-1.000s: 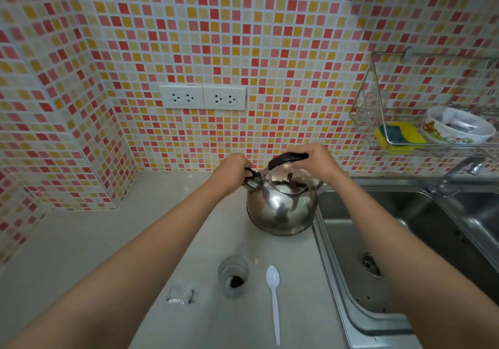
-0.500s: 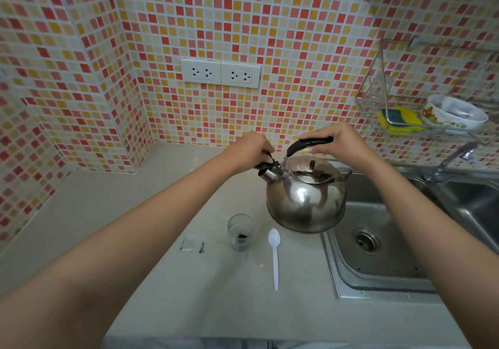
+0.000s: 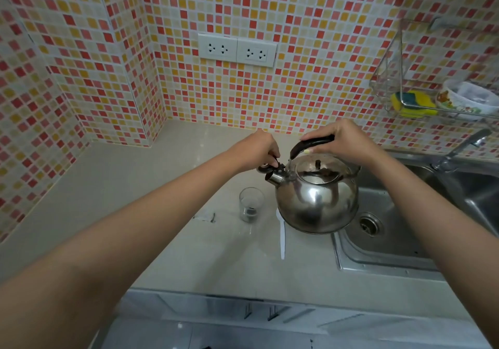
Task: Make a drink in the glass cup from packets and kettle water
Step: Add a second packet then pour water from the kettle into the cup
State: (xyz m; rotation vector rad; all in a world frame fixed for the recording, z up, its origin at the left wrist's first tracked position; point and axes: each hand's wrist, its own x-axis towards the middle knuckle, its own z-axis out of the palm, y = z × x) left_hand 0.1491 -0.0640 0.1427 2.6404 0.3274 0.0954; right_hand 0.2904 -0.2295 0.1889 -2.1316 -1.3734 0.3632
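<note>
On the pale stone counter (image 3: pixel 151 186), in a corner walled with red, orange and cream mosaic tiles (image 3: pixel 310 78), we are looking down at a glass cup (image 3: pixel 251 204) standing upright with something dark at its bottom. A torn packet (image 3: pixel 205 217) is lying just left of it, and a white plastic spoon (image 3: pixel 281 234) is lying to its right, partly hidden by the kettle (image 3: pixel 317 199). Two white sockets (image 3: pixel 237 50) are sitting in the wall, and a steel sink (image 3: pixel 391 227) is filling the right side, with a wire rack (image 3: pixel 399 89) above it holding a sponge (image 3: pixel 413 103) and a bowl (image 3: pixel 464 100). We are reaching both arms forward: our right hand (image 3: pixel 343 139) is gripping the kettle's black handle (image 3: pixel 310 145), holding the kettle in the air beside the cup, while our left hand (image 3: pixel 260 150) is pinching the spout cap (image 3: pixel 267 168).
</note>
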